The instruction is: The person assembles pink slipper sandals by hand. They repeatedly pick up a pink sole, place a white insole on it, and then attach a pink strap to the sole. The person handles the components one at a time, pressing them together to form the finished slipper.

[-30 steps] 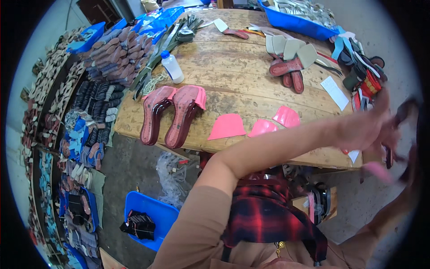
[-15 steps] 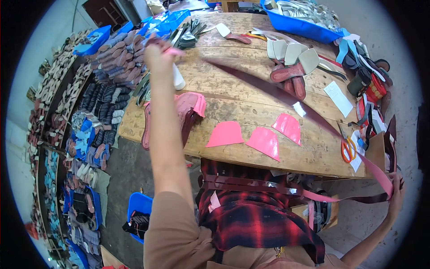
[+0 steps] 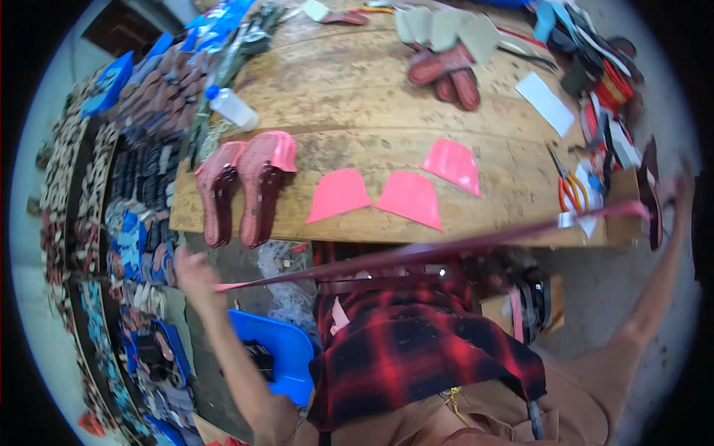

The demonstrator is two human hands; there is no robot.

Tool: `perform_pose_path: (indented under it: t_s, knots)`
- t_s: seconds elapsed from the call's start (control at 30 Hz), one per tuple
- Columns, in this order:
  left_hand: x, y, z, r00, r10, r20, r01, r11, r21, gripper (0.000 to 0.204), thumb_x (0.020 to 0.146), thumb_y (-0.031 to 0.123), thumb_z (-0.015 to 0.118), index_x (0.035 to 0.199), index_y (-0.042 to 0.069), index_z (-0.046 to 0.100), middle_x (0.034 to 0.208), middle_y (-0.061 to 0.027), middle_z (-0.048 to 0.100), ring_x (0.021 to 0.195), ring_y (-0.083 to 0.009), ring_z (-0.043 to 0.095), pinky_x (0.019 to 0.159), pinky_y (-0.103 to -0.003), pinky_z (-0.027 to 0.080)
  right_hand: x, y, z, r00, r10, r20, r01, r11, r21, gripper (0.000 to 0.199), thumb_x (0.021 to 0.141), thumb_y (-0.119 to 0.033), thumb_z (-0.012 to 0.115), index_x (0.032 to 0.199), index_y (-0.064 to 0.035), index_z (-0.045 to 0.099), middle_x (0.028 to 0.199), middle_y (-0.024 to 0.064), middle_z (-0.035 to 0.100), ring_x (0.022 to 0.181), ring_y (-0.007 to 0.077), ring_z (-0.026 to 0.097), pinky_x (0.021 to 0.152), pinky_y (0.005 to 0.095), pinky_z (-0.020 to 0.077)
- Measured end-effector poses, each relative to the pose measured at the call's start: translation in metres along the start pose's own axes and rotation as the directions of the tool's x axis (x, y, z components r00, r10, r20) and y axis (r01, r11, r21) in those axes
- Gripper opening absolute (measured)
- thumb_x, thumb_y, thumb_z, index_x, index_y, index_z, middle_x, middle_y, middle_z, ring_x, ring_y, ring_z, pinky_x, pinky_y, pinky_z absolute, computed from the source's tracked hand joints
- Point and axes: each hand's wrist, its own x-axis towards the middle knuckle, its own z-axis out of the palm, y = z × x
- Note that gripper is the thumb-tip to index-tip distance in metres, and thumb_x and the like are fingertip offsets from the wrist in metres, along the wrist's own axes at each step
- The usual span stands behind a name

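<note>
A long thin maroon-and-pink strap (image 3: 431,249) runs stretched across my front, below the near edge of the wooden table (image 3: 387,141). My left hand (image 3: 195,269) grips its left end, low beside the table's corner. My right hand (image 3: 673,195) grips the other end, out past the table's right edge. Three pink cut pieces (image 3: 409,197) lie on the table near its front edge. A pair of maroon sandals with pink straps (image 3: 242,186) overhangs the left corner.
Orange-handled scissors (image 3: 569,186), a white plastic bottle (image 3: 232,108), more sandal parts and soles lie on the table. Racks of soles (image 3: 89,193) line the left. A blue bin (image 3: 275,353) sits on the floor under my left arm.
My left hand has swung from high over the table down to the table's left corner, pulling the strap level. The right hand has risen beside the table's right edge.
</note>
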Motion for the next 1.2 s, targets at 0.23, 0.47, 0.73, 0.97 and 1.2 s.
perform_pose_path:
  t_s: [0.23,0.47,0.73,0.97,1.2]
  knots:
    - [-0.195,0.000,0.287,0.360,0.109,0.927,-0.443,0.894,0.068,0.057,0.096,0.001,0.043,0.150,0.006,0.029,0.122,-0.0137,0.063,0.075,-0.0164,0.061,0.064,-0.031,0.050,-0.059,-0.136,0.118,0.871,-0.344,0.351,0.105,0.828,0.551,0.035,0.094,-0.028,0.049,0.104,0.0028,0.063,0.091,0.0138,0.067,0.084,0.0208,0.066,0.070,0.0329,0.0521]
    - [-0.208,-0.039,0.341,0.256,0.259,0.932,-0.694,0.720,-0.010,0.057,0.088,-0.006,0.049,0.143,0.005,0.042,0.124,-0.0196,0.060,0.095,-0.0334,0.065,0.074,-0.038,0.053,-0.289,-0.244,0.092,0.386,-0.423,0.820,-0.799,0.291,0.526,0.045,0.100,-0.036,0.048,0.113,0.0044,0.062,0.093,0.0115,0.069,0.057,0.0141,0.063,0.050,0.0217,0.0470]
    - [-0.211,-0.043,0.328,0.242,0.283,0.928,-0.744,0.668,-0.010,0.053,0.084,-0.007,0.056,0.136,0.001,0.049,0.132,-0.0201,0.055,0.112,-0.0361,0.061,0.086,-0.040,0.054,-0.299,-0.286,0.123,0.527,-0.130,0.840,-0.826,-0.314,0.469,0.054,0.093,-0.026,0.065,0.136,-0.0005,0.044,0.091,0.0075,0.068,0.055,0.0061,0.061,0.037,0.0171,0.0297]
    - [-0.204,-0.057,0.314,0.116,0.273,0.955,-0.630,0.764,-0.142,0.058,0.082,0.009,0.069,0.136,0.002,0.049,0.138,-0.0180,0.051,0.109,-0.0350,0.062,0.083,-0.040,0.054,-0.294,-0.289,0.131,0.498,-0.151,0.854,-0.795,-0.472,0.380,0.038,0.087,-0.012,0.070,0.120,0.0009,0.056,0.083,-0.0011,0.064,0.058,0.0015,0.052,0.038,0.0158,0.0297]
    - [-0.143,-0.086,0.313,-0.010,0.143,0.990,-0.938,0.340,-0.059,0.059,0.086,0.030,0.066,0.137,0.004,0.049,0.138,-0.0150,0.051,0.129,-0.0349,0.045,0.110,-0.048,0.030,-0.284,-0.292,0.121,0.626,0.025,0.779,-0.752,-0.242,0.613,0.015,0.087,-0.011,0.070,0.096,-0.0017,0.064,0.070,-0.0029,0.061,0.050,0.0005,0.049,0.040,0.0170,0.0299]
